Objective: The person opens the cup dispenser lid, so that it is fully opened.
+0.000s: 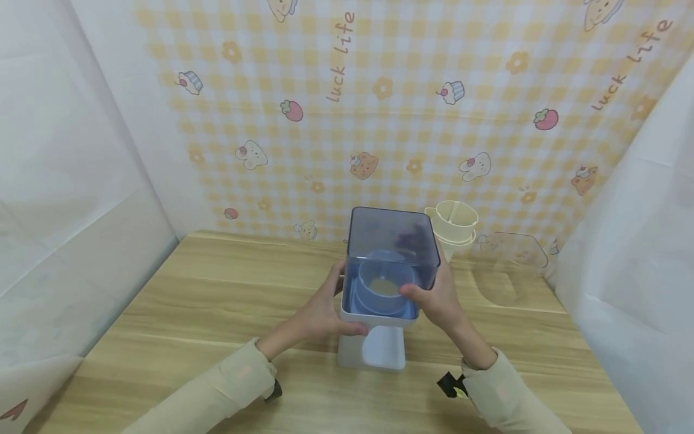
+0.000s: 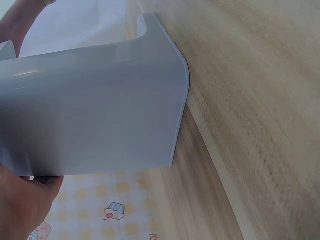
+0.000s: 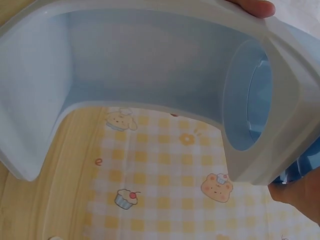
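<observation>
Both hands hold a white C-shaped dispenser stand (image 3: 145, 55) topped by a blue see-through container (image 1: 393, 235). The left hand (image 1: 323, 313) grips the left side, its thumb across the white front edge. On the opposite side, the right hand (image 1: 440, 295) has its thumb against the container's front corner. A round ring (image 1: 384, 283) shows through the container, and the right wrist view reveals a round opening (image 3: 247, 100) in the stand's upper arm. The stand's plain side (image 2: 95, 110) fills much of the left wrist view. Whether its base touches the table cannot be told.
Behind the right hand stands a cream cup-like piece (image 1: 455, 220) with a ring rim. A clear plastic piece (image 1: 504, 286) sits at the table's back right. The wooden table (image 1: 228, 289) meets a checked cloth (image 1: 320, 138) behind, with white sheets on both sides.
</observation>
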Motion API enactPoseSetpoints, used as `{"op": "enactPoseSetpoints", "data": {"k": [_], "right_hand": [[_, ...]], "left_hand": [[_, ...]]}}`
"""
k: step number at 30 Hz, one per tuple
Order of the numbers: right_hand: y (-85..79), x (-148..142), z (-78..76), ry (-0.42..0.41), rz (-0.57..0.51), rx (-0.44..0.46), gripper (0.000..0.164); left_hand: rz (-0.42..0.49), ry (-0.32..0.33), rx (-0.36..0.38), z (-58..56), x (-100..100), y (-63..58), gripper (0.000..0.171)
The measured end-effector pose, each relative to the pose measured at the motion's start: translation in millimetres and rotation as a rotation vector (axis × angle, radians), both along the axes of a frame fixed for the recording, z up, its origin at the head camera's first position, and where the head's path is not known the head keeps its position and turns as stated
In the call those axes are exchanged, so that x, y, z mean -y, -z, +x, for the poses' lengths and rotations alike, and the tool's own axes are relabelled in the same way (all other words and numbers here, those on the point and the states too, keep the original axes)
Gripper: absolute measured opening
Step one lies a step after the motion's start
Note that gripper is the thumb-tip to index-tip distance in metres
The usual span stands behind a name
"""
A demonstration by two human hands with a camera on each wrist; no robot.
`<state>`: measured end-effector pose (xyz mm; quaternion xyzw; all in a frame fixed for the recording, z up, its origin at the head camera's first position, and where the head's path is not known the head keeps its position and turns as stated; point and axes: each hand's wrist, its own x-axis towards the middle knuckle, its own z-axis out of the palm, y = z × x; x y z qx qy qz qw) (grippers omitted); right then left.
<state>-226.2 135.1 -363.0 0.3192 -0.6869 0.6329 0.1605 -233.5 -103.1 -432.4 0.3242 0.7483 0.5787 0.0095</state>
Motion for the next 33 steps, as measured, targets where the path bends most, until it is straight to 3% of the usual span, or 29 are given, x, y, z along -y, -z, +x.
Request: {"op": "enactPoseSetpoints", "data": {"k": [19, 33], "right_hand": [[3.1, 6.3, 6.4, 0.112, -0.028, -0.022, 0.095], [6.6, 5.7, 3.0, 0.088, -0.068, -0.052, 0.094]], "left_hand": [[0.024, -0.033, -0.004, 5.6, -1.3, 0.0, 0.124], [0.017, -0.021, -0.017, 5.1, -2.5, -0.9, 0.125]]}}
